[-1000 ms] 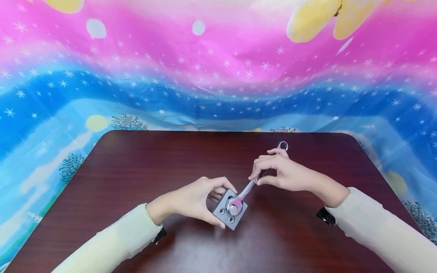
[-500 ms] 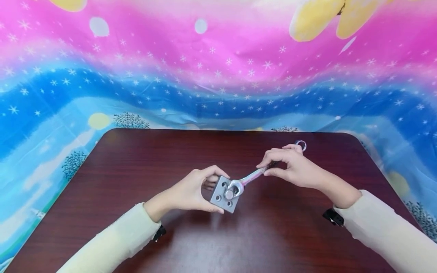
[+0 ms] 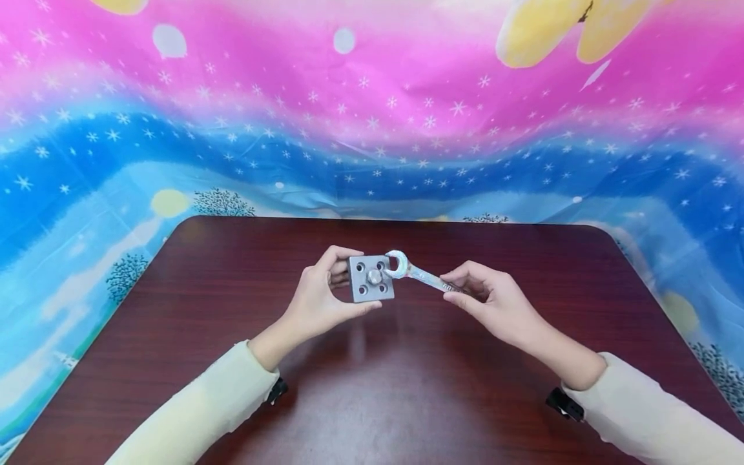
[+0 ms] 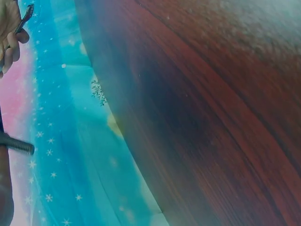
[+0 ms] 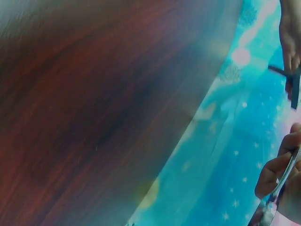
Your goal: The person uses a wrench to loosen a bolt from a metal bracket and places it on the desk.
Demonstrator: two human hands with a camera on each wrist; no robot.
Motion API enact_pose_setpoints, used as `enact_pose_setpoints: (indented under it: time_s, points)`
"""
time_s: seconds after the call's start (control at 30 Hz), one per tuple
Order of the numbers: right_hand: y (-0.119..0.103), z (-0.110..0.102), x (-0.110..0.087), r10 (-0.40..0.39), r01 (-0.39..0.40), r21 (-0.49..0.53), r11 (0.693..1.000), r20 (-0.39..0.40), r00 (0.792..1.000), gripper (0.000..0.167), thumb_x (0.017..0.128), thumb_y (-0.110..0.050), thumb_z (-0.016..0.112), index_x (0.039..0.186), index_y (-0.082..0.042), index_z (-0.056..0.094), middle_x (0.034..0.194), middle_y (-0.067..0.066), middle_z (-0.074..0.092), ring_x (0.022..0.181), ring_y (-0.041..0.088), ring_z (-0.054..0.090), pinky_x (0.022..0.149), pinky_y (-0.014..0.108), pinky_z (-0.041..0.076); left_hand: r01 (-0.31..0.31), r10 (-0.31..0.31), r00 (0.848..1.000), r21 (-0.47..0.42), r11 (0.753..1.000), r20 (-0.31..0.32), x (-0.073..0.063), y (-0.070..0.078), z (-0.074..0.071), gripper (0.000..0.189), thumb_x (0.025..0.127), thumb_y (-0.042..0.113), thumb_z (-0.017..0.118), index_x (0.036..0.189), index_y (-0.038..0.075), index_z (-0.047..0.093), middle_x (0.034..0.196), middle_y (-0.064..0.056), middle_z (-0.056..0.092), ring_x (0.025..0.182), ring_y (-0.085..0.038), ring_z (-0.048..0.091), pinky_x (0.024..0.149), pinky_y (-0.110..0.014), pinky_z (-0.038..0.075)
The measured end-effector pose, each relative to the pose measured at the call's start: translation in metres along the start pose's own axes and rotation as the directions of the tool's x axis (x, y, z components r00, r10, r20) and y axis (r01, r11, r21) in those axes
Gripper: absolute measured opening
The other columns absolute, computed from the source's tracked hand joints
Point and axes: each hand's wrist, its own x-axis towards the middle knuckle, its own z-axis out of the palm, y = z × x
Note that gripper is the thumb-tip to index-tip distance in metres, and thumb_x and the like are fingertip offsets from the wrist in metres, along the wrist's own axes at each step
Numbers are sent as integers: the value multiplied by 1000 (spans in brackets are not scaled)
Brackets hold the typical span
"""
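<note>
My left hand (image 3: 316, 294) grips a square grey metal plate (image 3: 356, 279) by its edges, thumb below and fingers above. Holes mark its corners, and a bolt (image 3: 374, 276) sits through its middle, head toward me. In the left wrist view the threaded shank of the bolt (image 4: 18, 144) sticks out behind. Between thumb and fingers, my right hand (image 3: 494, 300) pinches a shiny combination wrench (image 3: 427, 278). The open-end jaw of the wrench overlaps the plate's upper right edge, beside the bolt head. Its ring end is hidden by the right hand in the head view.
Both hands are held up over a dark reddish-brown wooden table (image 3: 360, 400) with rounded far corners. Behind it hangs a pink and blue cloth backdrop (image 3: 372, 161) with snowflakes. Black straps (image 3: 565, 403) sit at the wrists.
Plate and wrench have risen and moved farther from me, the plate turning more upright. The wrench's open end has come off the bolt head, and its handle has swung to slope down rightward.
</note>
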Motion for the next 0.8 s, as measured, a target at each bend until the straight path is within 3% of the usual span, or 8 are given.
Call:
enact_pose_setpoints:
  time_s: [0.2,0.33,0.6,0.8]
  points:
    - [-7,12,-2,37,-35,74,997,-25,999,24,88,-2,73,109,-11,69,87,5,72,62,9,60,49,23,46,-69,77,987,59,996,-140,4,-1,9,76,62,8,94,124,5,51,105,-10,76,94,-17,75,86,-27,60]
    - [-11,19,-3,27,-24,92,995,-33,999,24,88,-1,73,110,-10,68,87,8,72,63,9,59,49,23,44,-96,111,975,84,992,-190,5,2,14,76,62,9,95,124,3,51,107,-11,76,95,-18,75,86,-27,60]
    - [-14,27,-5,30,-26,108,994,-28,999,22,89,-2,72,109,-9,67,88,7,72,65,5,59,49,23,44,-107,124,965,85,991,-229,5,4,18,76,63,11,94,125,2,50,107,-10,76,94,-16,74,85,-26,60]
    - [-10,28,-6,-7,9,117,993,-22,1000,22,88,0,72,108,-7,67,87,8,72,64,6,58,50,22,45,-124,133,971,55,991,-200,3,4,17,78,64,10,94,127,3,50,106,-10,76,94,-16,74,87,-26,60]
